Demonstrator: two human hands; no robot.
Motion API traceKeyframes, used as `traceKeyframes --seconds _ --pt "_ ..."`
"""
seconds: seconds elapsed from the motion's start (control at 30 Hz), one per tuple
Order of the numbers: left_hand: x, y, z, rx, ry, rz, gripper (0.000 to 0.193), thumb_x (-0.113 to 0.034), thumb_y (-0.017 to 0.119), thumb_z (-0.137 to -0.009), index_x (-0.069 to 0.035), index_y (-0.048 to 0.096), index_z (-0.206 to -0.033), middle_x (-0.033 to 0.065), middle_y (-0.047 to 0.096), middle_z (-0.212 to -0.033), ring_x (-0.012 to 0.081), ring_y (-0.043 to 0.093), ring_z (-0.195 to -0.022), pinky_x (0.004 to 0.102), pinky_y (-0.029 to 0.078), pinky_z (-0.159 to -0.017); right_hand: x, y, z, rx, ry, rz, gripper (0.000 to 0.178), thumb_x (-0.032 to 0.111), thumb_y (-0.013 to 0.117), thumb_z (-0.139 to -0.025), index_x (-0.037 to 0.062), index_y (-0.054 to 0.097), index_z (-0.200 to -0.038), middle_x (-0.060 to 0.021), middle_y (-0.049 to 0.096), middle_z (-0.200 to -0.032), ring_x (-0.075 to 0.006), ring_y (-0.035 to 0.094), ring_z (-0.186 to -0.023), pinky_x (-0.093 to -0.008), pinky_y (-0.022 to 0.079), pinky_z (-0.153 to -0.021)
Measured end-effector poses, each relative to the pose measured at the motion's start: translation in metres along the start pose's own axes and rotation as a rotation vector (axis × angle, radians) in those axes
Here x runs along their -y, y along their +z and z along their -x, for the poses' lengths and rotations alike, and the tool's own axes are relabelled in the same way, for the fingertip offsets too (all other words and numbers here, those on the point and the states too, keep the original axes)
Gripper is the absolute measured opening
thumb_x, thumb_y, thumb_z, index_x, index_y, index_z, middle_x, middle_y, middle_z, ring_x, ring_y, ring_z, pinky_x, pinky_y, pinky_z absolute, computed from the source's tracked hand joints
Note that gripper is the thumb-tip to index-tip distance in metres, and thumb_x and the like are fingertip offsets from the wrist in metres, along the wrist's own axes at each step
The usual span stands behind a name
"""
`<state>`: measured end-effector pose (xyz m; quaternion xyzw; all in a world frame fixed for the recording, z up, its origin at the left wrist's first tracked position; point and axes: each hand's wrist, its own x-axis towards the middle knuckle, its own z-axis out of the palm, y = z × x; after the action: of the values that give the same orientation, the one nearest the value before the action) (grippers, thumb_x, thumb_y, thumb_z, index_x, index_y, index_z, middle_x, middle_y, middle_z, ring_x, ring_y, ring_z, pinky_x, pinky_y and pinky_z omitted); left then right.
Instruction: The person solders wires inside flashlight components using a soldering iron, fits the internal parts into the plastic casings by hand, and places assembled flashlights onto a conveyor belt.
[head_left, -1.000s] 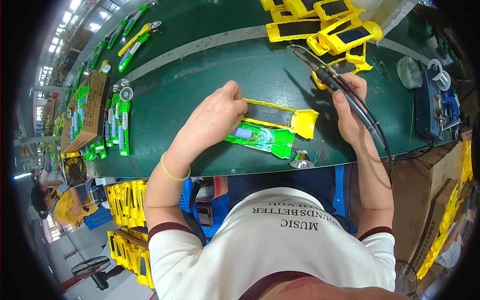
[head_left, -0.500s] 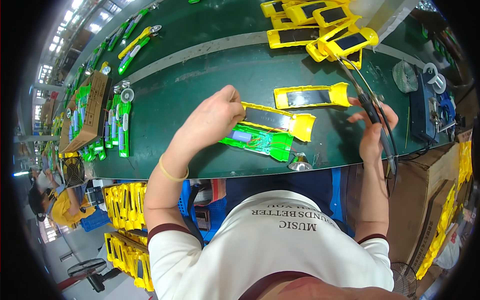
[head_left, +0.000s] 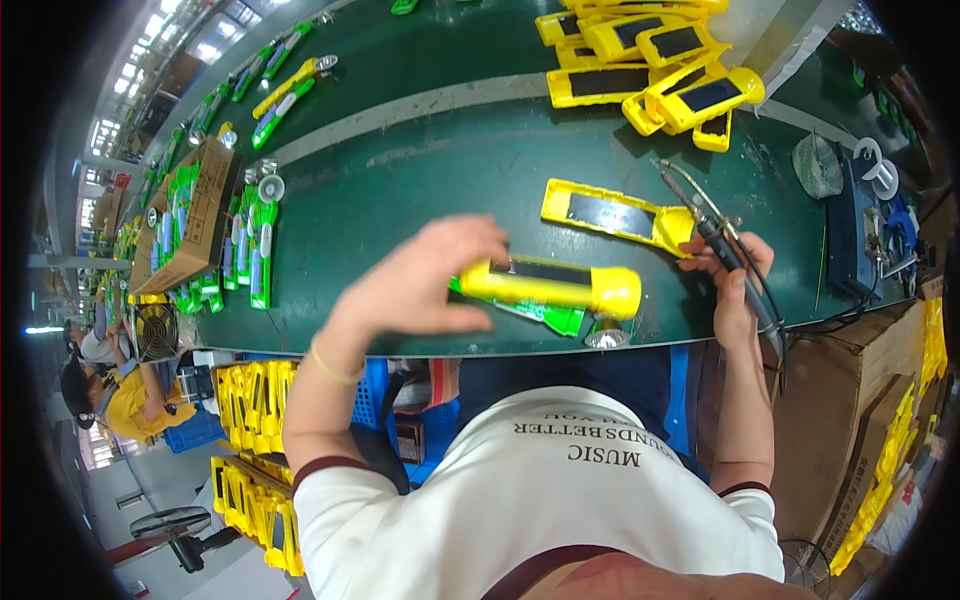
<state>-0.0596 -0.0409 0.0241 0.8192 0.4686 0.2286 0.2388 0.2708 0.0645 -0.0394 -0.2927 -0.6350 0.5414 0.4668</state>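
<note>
White tee w/ maroon trim, yellow wristband (head_left: 335,365).

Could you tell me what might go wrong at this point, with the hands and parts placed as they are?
1. The right hand grips a soldering iron whose tip lies close to a loose yellow shell; it could scorch the plastic.
2. The left hand holds a yellow casing over the green half near the green table's edge; a small round silver part there could roll off.
</note>
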Motion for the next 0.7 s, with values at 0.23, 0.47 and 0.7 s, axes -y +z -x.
traceKeyframes --seconds 0.23,0.47,0.7 --pt "0.043 0.005 0.025 -0.248 -0.146 -0.025 0.042 -0.006 0.071 -0.06 -0.008 0.05 -0.096 0.0128 0.055 -0.103 0.0293 0.053 -0.095 0.0353 0.044 -0.083 -0.004 0.013 0.003 -0.063 0.033 -0.084 0.061 0.049 0.052 -0.083 0.0042 0.026 -0.115 -0.0211 0.049 -0.104 -0.03 0.057 -0.094 -0.0415 0.049 -0.081" --pt "0.197 -0.1 -0.033 -0.524 -0.542 -0.307 0.046 -0.013 0.071 -0.064 -0.002 0.044 -0.1 0.0108 0.053 -0.093 0.0244 0.053 -0.087 0.0315 0.043 -0.079 -0.013 0.01 0.0 0.057 -0.078 0.077 0.051 0.049 0.05 -0.084 0.0074 0.033 -0.109 -0.0205 0.054 -0.101 -0.0283 0.057 -0.09 -0.0402 0.048 -0.079" --pt "0.261 -0.187 -0.162 -0.008 -0.928 0.047 0.043 -0.035 0.073 -0.067 -0.006 0.055 -0.093 0.0022 0.055 -0.084 0.0103 0.051 -0.08 0.026 0.042 -0.072 0.002 0.014 -0.009 -0.088 -0.026 0.014 0.046 0.046 0.049 -0.085 0.0092 0.033 -0.107 -0.0227 0.053 -0.102 -0.0279 0.057 -0.092 -0.0397 0.048 -0.078"
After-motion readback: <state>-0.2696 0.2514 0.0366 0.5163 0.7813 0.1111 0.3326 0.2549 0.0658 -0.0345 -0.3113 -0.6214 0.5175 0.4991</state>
